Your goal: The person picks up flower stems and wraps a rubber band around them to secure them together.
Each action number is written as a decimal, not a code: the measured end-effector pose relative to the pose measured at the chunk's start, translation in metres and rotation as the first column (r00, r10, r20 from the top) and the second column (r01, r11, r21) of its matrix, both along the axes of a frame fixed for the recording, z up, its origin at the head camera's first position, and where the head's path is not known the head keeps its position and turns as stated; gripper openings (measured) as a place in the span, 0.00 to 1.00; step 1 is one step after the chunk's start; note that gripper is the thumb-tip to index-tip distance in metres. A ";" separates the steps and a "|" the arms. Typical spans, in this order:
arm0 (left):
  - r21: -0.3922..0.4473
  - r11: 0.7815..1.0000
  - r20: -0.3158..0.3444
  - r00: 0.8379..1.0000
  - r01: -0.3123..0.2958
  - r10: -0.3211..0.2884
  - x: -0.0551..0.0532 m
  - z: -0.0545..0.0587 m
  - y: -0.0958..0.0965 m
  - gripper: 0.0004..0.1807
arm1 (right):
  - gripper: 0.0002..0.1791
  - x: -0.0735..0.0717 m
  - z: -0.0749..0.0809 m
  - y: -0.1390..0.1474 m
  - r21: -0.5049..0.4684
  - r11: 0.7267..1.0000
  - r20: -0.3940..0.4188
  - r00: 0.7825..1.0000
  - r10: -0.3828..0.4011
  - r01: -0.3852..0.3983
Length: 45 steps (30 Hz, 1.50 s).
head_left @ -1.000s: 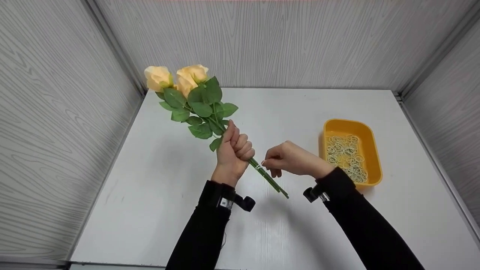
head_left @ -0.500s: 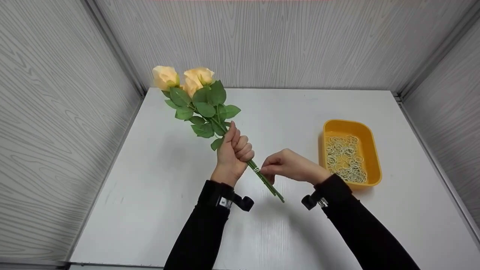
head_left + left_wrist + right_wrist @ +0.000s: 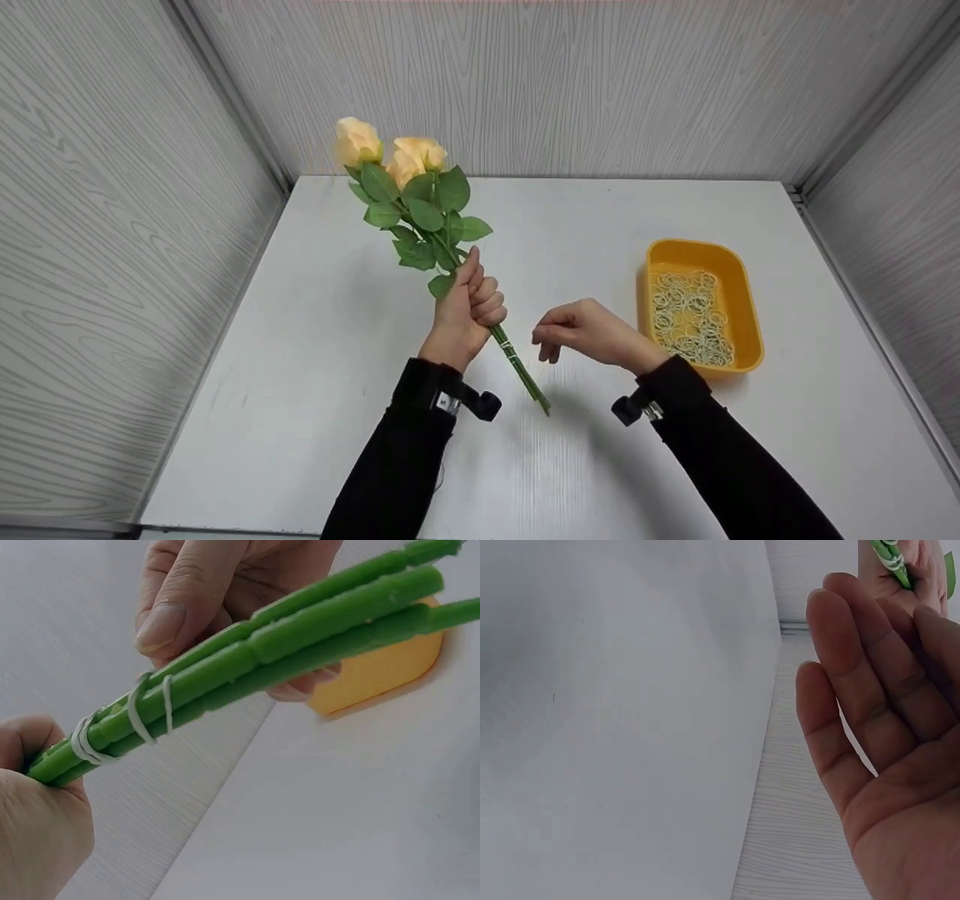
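Note:
My left hand [image 3: 469, 311] grips a small bunch of pale orange roses [image 3: 411, 159] by its green stems [image 3: 525, 377], blooms up and to the left, cut ends pointing down to the right. In the left wrist view, whitish rubber bands [image 3: 90, 739] loop round the stems just past that hand, one tight cluster and looser turns beside it. My right hand [image 3: 585, 330] hovers a little to the right of the stems in the head view. Its fingers [image 3: 836, 630] are relaxed and lightly bent, with nothing seen in them in the right wrist view.
On the right of the white table [image 3: 300, 450] stands a yellow bin [image 3: 744, 315] holding many loose rubber bands [image 3: 701, 346]. Grey wood-grain panels [image 3: 562, 90] enclose the table at the back and on both sides.
The right hand has come away from the bands on the stems and drawn slightly right. The bunch has swung more upright, its blooms shifting right and its stem ends left.

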<state>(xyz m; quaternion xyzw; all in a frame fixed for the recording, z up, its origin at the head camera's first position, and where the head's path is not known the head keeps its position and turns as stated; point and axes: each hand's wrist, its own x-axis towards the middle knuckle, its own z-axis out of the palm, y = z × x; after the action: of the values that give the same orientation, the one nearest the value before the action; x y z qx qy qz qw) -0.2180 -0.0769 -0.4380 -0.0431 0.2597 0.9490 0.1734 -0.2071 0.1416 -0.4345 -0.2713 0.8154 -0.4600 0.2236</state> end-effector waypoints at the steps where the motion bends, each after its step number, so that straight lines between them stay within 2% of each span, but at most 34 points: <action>1: -0.026 1.000 0.004 1.000 0.002 -0.002 0.000 -0.001 0.000 0.32 | 0.10 0.000 -0.001 0.002 -0.002 1.000 0.001 1.000 -0.011 0.011; 6: -0.177 0.984 0.020 1.000 0.003 0.000 -0.002 -0.004 0.000 0.32 | 0.10 0.001 -0.003 0.008 -0.008 0.999 0.008 0.999 -0.053 0.053; 12: -0.332 0.943 0.043 0.999 0.004 0.011 -0.003 -0.008 0.001 0.31 | 0.11 0.001 -0.003 0.018 -0.008 0.996 0.002 0.996 -0.086 0.086; 23: -0.540 0.842 0.039 0.999 0.006 0.018 -0.007 -0.020 0.005 0.20 | 0.11 0.001 -0.005 0.032 -0.036 0.991 -0.027 0.992 -0.127 0.126; 28: -0.604 0.797 0.016 1.000 0.002 0.010 -0.009 -0.029 0.007 0.08 | 0.11 0.001 -0.007 0.037 -0.037 0.989 -0.015 0.990 -0.143 0.143; 31: -0.629 0.777 0.017 1.000 0.002 0.011 -0.009 -0.034 0.009 0.11 | 0.11 0.001 -0.009 0.040 -0.032 0.987 -0.004 0.988 -0.156 0.156; 41: -0.724 0.690 0.040 0.999 0.024 0.008 -0.012 -0.053 0.013 0.19 | 0.12 0.003 -0.011 0.044 -0.036 0.985 0.018 0.986 -0.167 0.167; 45: -0.740 0.671 0.069 0.998 0.049 0.004 -0.012 -0.060 0.015 0.10 | 0.12 0.003 -0.012 0.046 -0.024 0.984 0.018 0.985 -0.174 0.174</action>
<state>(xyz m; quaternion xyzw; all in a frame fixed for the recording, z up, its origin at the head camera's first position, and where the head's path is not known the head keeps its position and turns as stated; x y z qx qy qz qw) -0.2298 -0.0620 -0.4977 -0.1372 0.6169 0.7581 0.1611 -0.2038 0.1873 -0.4468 -0.1981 0.8284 -0.4901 0.1854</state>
